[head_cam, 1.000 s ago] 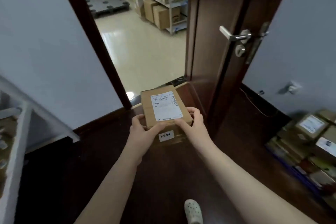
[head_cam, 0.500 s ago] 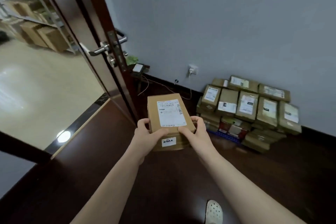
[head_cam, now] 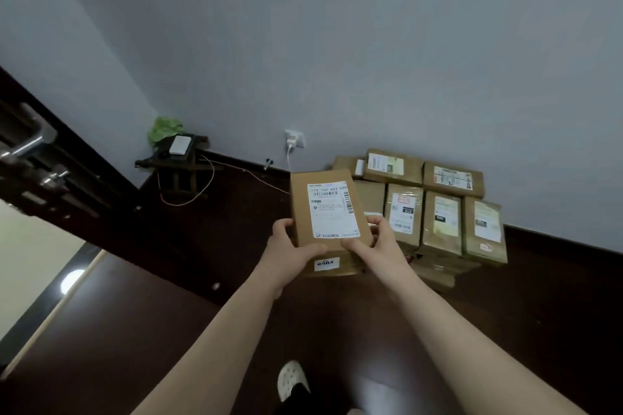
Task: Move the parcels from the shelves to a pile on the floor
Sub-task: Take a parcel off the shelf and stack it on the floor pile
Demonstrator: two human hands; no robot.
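I hold a brown cardboard parcel [head_cam: 328,209] with a white shipping label in front of me, above the dark floor. My left hand [head_cam: 291,248] grips its near left corner, thumb on top. My right hand [head_cam: 379,244] grips its near right corner, thumb on the label. A second small label shows on the parcel's near side. Beyond and to the right of it, a pile of parcels [head_cam: 438,212] lies on the floor against the grey wall, several boxes wide and stacked.
A small dark stool [head_cam: 178,165] with a white device and a green bag stands in the left corner. A wall socket [head_cam: 294,139] has a plugged charger and cable trailing on the floor. The dark door [head_cam: 40,158] stands open at left. My white shoe [head_cam: 292,379] is below.
The view has swung right, away from the doorway and toward the pile, which is now closer and straight ahead. Both hands keep the same grip on the parcel.
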